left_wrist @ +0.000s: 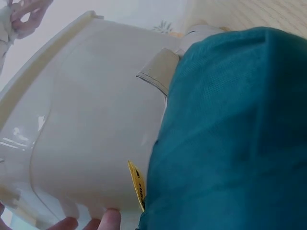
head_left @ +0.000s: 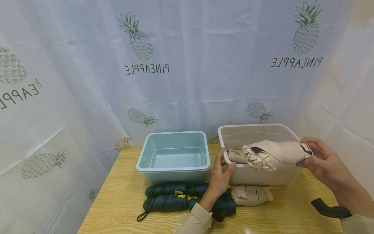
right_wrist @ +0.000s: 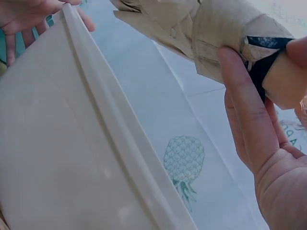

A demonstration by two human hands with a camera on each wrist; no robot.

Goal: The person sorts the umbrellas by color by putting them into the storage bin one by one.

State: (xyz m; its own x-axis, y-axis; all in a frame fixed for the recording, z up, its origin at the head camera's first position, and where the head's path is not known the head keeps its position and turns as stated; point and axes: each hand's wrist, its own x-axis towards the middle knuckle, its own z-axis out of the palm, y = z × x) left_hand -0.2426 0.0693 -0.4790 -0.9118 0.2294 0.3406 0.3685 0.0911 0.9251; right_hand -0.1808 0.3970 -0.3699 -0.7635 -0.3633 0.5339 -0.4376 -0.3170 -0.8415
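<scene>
My right hand (head_left: 325, 161) holds a folded beige umbrella (head_left: 289, 152) by one end, with the thumb and fingers around it. That umbrella lies roughly level over the front rim of a whitish plastic bin (head_left: 260, 177); its loose cloth sticks out in folds. A beige piece at its left end sits inside the rim, and I cannot tell whether it belongs to the same umbrella. At the bin's front left corner, my left hand (head_left: 219, 177) grips the rim. Dark green folded umbrellas (head_left: 166, 203) lie below the left forearm; one fills much of the left wrist view (left_wrist: 230, 134).
A light blue bin (head_left: 175, 169) stands left of the whitish one. Another beige folded umbrella (head_left: 251, 196) lies before the whitish bin, in line with the green ones on the wooden table (head_left: 117, 195). A pineapple-print curtain (head_left: 190, 81) hangs behind.
</scene>
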